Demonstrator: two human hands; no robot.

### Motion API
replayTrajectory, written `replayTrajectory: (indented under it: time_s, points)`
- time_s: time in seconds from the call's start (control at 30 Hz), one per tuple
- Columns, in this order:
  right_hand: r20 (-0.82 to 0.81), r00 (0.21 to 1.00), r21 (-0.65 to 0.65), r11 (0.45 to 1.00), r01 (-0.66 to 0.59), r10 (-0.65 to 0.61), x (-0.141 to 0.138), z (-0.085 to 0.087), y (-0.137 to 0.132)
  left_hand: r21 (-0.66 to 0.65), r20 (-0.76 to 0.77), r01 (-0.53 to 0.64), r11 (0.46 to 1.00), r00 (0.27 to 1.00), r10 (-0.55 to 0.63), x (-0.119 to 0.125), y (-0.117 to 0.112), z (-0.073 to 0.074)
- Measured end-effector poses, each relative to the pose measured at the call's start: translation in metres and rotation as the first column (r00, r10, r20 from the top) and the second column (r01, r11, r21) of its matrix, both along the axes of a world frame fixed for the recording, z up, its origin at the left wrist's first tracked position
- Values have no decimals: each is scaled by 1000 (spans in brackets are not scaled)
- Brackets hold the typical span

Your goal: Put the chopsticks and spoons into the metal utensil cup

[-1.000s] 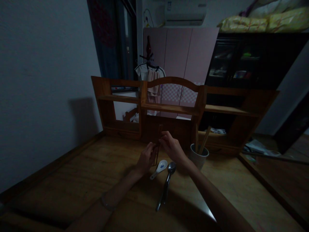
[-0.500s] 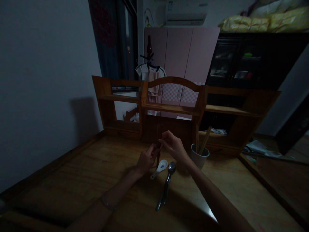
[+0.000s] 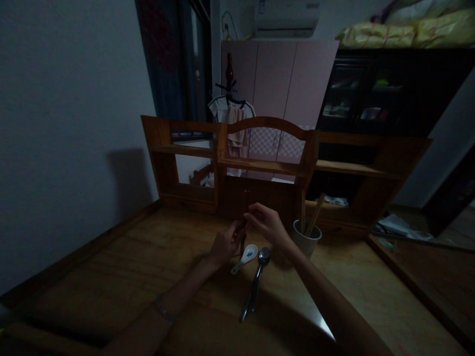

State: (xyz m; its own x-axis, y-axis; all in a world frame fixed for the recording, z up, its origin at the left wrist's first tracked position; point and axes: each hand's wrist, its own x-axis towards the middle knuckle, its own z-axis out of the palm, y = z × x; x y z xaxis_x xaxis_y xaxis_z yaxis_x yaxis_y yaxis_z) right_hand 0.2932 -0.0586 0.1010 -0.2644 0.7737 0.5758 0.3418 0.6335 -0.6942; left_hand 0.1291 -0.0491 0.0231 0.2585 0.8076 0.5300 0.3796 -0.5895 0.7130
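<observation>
My left hand (image 3: 223, 244) and my right hand (image 3: 265, 224) meet over the wooden desk (image 3: 111, 282), both closed round a pair of dark wooden chopsticks (image 3: 243, 243) held upright between them. Just below the hands lie a white ceramic spoon with a blue mark (image 3: 245, 258) and a metal spoon (image 3: 256, 284). Right of my right hand stands a pale cup (image 3: 305, 238) with more chopsticks (image 3: 314, 213) sticking out of it.
A wooden shelf unit (image 3: 267, 165) runs along the desk's far edge. A grey wall is at the left. Behind are a pink wardrobe (image 3: 282, 84), hanging clothes (image 3: 232, 121) and a dark cabinet (image 3: 374, 94). Papers (image 3: 401, 225) lie at the right.
The chopsticks have sunk lower between my hands, so less of them shows above my fingers. Both hands stay nearly in place.
</observation>
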Motion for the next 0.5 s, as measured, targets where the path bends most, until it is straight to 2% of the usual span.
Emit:
replayTrajectory:
  time_s: [0.1,0.5]
  points:
    - [4,1000,6,1000,-2,2,1,1,0,-19,-5,16,1000,1000,-16,1,-1,0]
    - [42,998,53,997,54,-56,1,2,-2,66,-104,-36,997,994,43,-5,3,-1]
